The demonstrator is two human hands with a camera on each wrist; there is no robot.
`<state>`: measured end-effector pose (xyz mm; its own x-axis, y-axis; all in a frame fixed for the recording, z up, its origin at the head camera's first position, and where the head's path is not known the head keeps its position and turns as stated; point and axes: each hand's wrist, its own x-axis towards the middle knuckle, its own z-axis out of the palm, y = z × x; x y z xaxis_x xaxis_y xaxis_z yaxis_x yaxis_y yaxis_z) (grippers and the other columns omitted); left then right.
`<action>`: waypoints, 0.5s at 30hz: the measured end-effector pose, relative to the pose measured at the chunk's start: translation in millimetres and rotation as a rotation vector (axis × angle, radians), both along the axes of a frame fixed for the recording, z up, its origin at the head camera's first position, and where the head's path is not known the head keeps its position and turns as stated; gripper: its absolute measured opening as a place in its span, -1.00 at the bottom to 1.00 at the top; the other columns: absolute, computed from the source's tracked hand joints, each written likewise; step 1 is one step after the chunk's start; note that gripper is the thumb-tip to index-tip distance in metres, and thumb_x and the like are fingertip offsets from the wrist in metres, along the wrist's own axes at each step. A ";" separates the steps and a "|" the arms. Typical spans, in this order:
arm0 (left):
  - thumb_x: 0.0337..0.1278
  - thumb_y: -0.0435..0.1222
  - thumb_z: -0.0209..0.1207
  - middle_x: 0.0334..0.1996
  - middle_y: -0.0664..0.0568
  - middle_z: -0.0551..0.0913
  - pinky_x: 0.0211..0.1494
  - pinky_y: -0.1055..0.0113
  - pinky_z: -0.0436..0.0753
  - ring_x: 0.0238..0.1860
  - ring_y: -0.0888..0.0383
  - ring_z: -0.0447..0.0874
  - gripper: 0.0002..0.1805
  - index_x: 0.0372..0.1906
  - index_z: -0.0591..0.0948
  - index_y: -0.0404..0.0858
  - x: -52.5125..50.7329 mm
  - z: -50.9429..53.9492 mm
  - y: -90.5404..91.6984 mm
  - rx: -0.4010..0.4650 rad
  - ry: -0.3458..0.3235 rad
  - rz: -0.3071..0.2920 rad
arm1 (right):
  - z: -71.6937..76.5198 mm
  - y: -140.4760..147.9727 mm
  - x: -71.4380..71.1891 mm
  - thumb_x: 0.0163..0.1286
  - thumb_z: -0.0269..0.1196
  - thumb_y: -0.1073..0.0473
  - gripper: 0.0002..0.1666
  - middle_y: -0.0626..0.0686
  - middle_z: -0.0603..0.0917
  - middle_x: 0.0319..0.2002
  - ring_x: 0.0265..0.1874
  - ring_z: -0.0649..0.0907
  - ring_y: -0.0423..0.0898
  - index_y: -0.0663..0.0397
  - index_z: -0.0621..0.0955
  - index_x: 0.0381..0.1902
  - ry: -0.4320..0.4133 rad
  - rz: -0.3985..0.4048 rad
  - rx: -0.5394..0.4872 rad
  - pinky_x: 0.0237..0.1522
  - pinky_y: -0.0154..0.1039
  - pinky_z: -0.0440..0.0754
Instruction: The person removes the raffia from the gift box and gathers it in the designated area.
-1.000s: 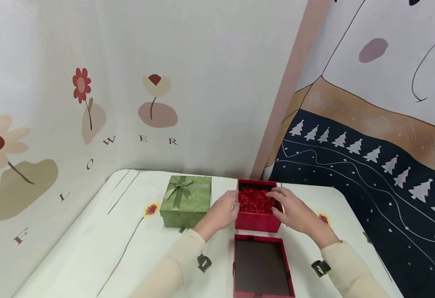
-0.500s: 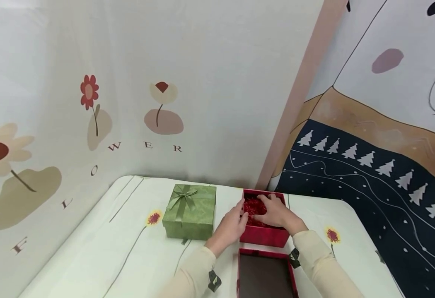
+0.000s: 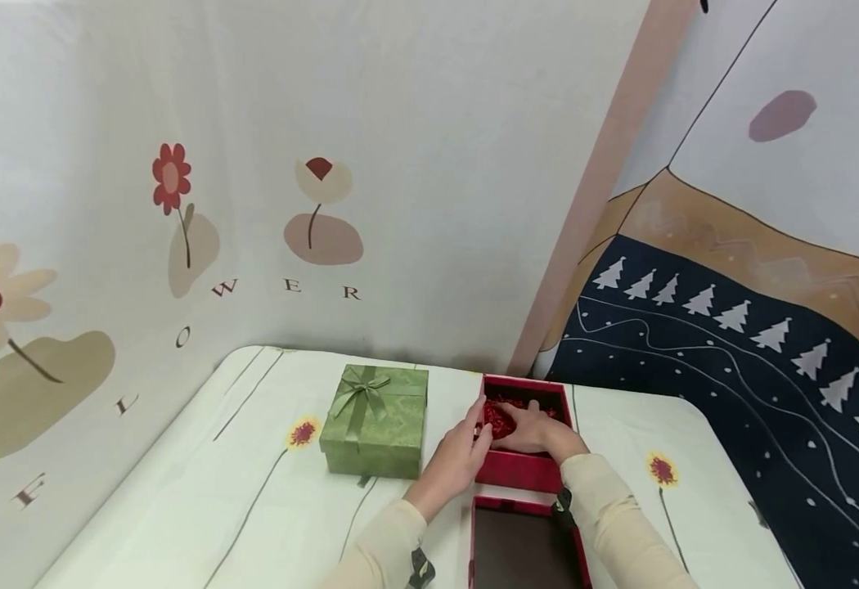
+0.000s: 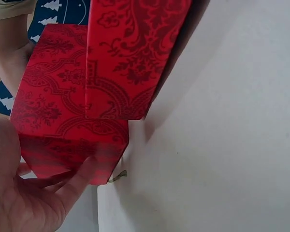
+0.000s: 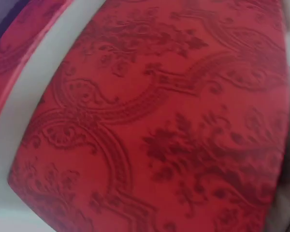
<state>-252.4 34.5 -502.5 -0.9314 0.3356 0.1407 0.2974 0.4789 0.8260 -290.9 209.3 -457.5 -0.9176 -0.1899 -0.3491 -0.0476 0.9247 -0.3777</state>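
Note:
A red patterned box (image 3: 521, 473) stands uncovered with red shredded paper (image 3: 499, 421) inside. My right hand (image 3: 531, 429) reaches into it, thumb and fingers curved round the paper against the left wall; the fingertips are buried. My left hand (image 3: 459, 450) lies at the box's left side. In the left wrist view the left fingers (image 4: 77, 181) extend along the box's wall (image 4: 63, 92). The right wrist view is filled by the patterned box wall (image 5: 174, 106), with only a sliver of the right hand (image 5: 286, 198) at the edge.
The red lid (image 3: 528, 544) lies inside up, close in front of the box, its dark lining showing. Left of the hands stands a closed green box (image 3: 376, 421) with a ribbon bow. A flower-printed white cloth (image 3: 267, 491) covers the table; printed curtains (image 3: 429, 204) hang behind.
My right hand has moved from the box's right rim down into the paper and leftward, heaping it left and baring the dark interior at right. The left hand stays by the left wall.

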 end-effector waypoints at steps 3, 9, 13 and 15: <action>0.66 -0.08 -0.14 0.40 -0.22 0.50 0.32 -0.08 0.56 0.28 -0.08 0.60 -0.36 0.67 0.11 -0.12 0.5 -0.7 0.4 0.009 -0.010 0.006 | -3.8 -1.0 -1.7 0.20 0.44 -0.15 0.03 0.52 0.34 0.33 0.29 0.42 0.44 0.07 0.36 0.55 -0.012 0.018 0.011 0.22 0.51 0.40; 0.63 -0.06 -0.10 0.34 -0.21 0.55 0.28 -0.08 0.59 0.21 -0.05 0.64 -0.34 0.66 0.13 -0.10 1.8 -0.3 0.1 0.004 -0.030 0.016 | -8.2 -1.5 -3.6 0.15 0.53 -0.03 0.01 0.49 0.35 0.30 0.23 0.47 0.41 0.00 0.41 0.53 -0.034 0.010 0.042 0.18 0.47 0.46; 0.62 -0.05 -0.09 0.36 -0.20 0.53 0.32 -0.09 0.56 0.25 -0.06 0.62 -0.34 0.67 0.13 -0.07 1.0 -0.6 0.0 0.004 -0.042 0.022 | -10.4 -1.9 -5.5 0.17 0.54 0.10 -0.08 0.50 0.37 0.28 0.21 0.48 0.42 -0.01 0.46 0.48 -0.011 0.028 0.061 0.15 0.46 0.50; 0.61 -0.04 -0.09 0.38 -0.19 0.51 0.34 -0.08 0.55 0.27 -0.06 0.60 -0.33 0.67 0.12 -0.06 0.3 -1.3 -0.1 0.001 -0.045 0.020 | -11.3 -1.8 -6.3 0.17 0.54 0.17 -0.13 0.50 0.40 0.28 0.21 0.49 0.41 -0.01 0.50 0.45 0.011 0.040 0.068 0.15 0.47 0.50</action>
<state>-252.1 34.4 -503.9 -0.9432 0.3170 0.0989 0.2505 0.4836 0.8387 -297.2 207.4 -468.8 -0.9135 -0.2028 -0.3527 -0.0889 0.9455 -0.3134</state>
